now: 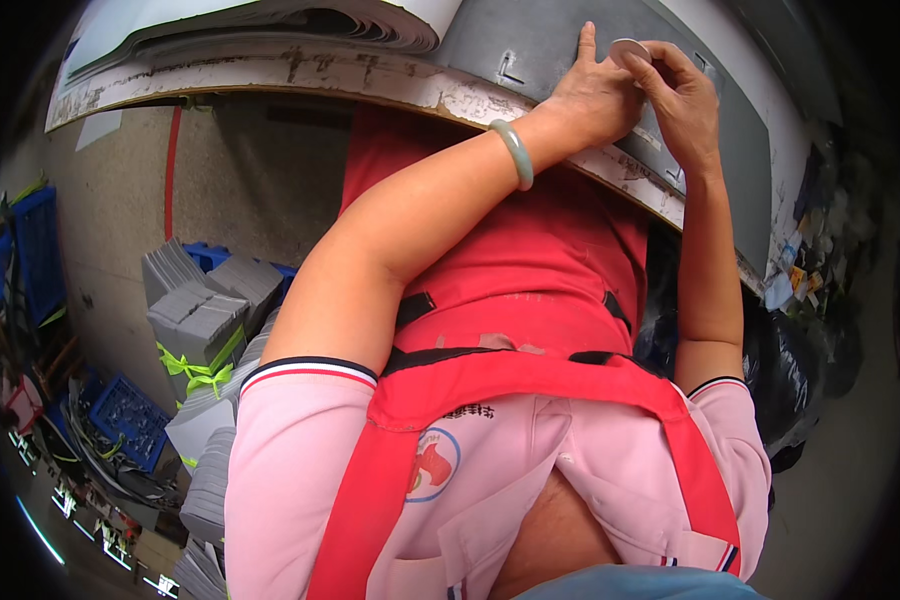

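My left hand (595,98), with a pale green bangle (513,152) at its wrist, is over the dark grey sheet (485,50) on the table. One of its fingers points up; the others curl inward, partly hidden behind my right hand, so what they hold cannot be made out. My right hand (685,98) meets it from the right. Its thumb and forefinger pinch a small, pale round disc (627,50), whose edge lies just above the left hand. Metal L-shaped brackets or slots (510,68) show on the grey sheet.
A thick stack of large sheets (270,35) lies at the table's left. The worn white table edge (370,75) runs before me. Bundled grey pieces (200,325) tied with green strips stand at lower left, near blue crates (130,420). Black plastic bags (785,355) are at right.
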{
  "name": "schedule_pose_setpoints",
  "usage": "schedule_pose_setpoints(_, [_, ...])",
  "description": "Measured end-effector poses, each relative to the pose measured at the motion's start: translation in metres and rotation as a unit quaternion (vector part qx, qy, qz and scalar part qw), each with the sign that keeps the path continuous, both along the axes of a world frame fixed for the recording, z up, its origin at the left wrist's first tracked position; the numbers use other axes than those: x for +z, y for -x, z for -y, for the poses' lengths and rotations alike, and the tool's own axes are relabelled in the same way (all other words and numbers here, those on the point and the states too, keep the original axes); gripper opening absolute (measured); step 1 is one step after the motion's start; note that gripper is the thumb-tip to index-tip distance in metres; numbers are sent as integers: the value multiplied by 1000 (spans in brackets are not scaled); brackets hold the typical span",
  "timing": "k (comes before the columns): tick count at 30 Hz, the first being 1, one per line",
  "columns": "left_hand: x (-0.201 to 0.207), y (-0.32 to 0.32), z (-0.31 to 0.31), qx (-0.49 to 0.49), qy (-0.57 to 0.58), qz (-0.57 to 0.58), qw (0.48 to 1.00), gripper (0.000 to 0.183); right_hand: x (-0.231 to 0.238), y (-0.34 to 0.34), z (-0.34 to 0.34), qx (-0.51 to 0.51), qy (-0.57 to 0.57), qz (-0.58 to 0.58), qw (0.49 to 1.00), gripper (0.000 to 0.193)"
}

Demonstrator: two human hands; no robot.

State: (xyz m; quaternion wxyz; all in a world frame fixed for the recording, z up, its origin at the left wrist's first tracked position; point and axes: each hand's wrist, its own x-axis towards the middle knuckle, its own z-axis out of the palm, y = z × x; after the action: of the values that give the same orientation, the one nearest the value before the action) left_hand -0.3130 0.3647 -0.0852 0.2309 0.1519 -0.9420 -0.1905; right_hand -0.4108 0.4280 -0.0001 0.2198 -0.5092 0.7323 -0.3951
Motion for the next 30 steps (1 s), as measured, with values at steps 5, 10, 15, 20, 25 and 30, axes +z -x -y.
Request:
schedule_pose_setpoints(5, [-2, 2, 2, 12, 36, -107, 993, 23, -49, 113, -76, -238, -65, -136, 960, 27])
schedule_pose_setpoints(10, [-2, -4, 2, 19, 62, -67, 996, 25, -56, 142, -86, -299, -26, 22, 954, 31])
schedule_pose_setpoints(15, [4, -8, 2, 33, 81, -32, 996, 27, -32, 154, -94, -229, 18, 357, 906, 25])
schedule_pose_setpoints(20, [12, -15, 5, -26, 62, -149, 987, 27, -34, 133, -94, -128, -41, 252, 958, 19])
schedule_pose_setpoints(25, [43, -58, -73, -195, -36, -185, 963, 25, 7, 103, -128, -129, 186, 248, 942, 16])
schedule_pose_setpoints(30, [40, -64, -50, -145, -9, -88, 985, 26, 74, 106, -140, -113, 310, 188, 925, 14])
